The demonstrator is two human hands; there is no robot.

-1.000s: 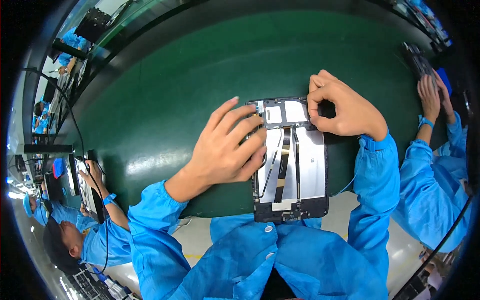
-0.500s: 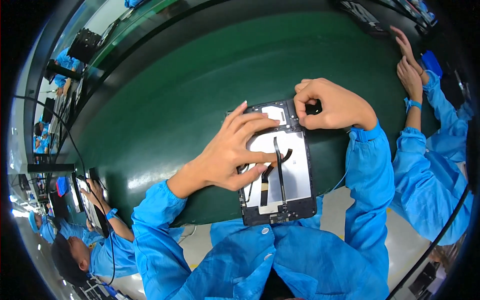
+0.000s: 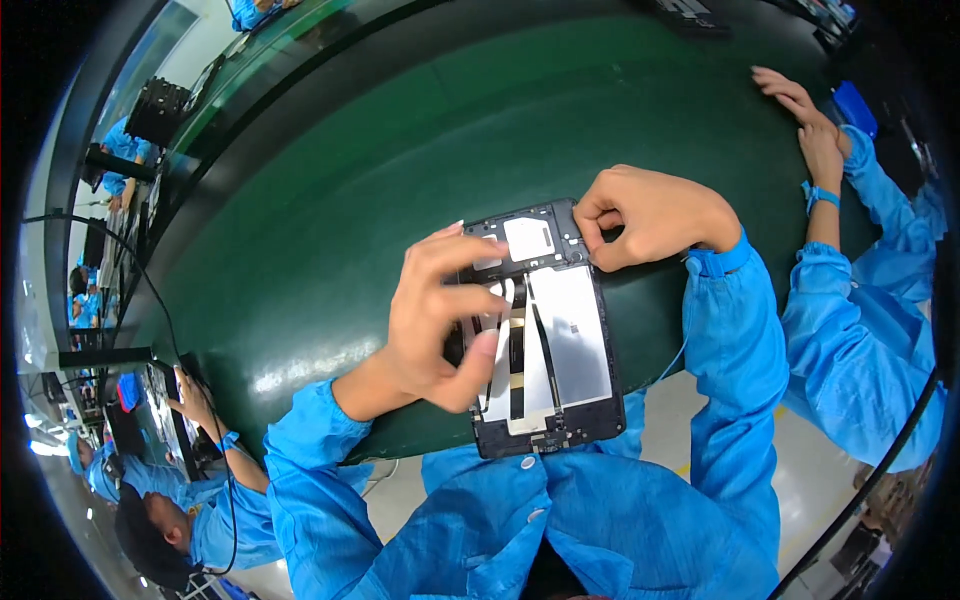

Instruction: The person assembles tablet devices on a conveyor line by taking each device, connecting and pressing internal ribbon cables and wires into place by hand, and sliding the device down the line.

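Observation:
An opened tablet (image 3: 585, 365) lies at the table's near edge, its inside facing up: black frame, silver-white panel. A thin black ribbon cable (image 3: 543, 335) runs lengthwise over the panel. Left of it lies a wider dark flex strip with gold-coloured patches (image 3: 517, 350). My left hand (image 3: 435, 310) hovers over the tablet's left side, blurred, fingers apart and bent, seemingly holding nothing; it hides part of that edge. At the far right corner, my right hand (image 3: 655, 215) is closed in a pinch on the tablet's edge; its fingertips are partly hidden.
A green mat (image 3: 340, 230) covers the table. A co-worker's hands (image 3: 815, 130) rest at the right, near a blue object (image 3: 855, 108). Another person (image 3: 165, 520) works at the left. A dark device (image 3: 690, 15) lies at the far edge. A black cable (image 3: 150, 285) hangs at left.
My left hand has lifted off the ribbon cable and moved left. The flex strip now lies flatter. The tablet has turned slightly and shifted left, with my right hand staying at its corner.

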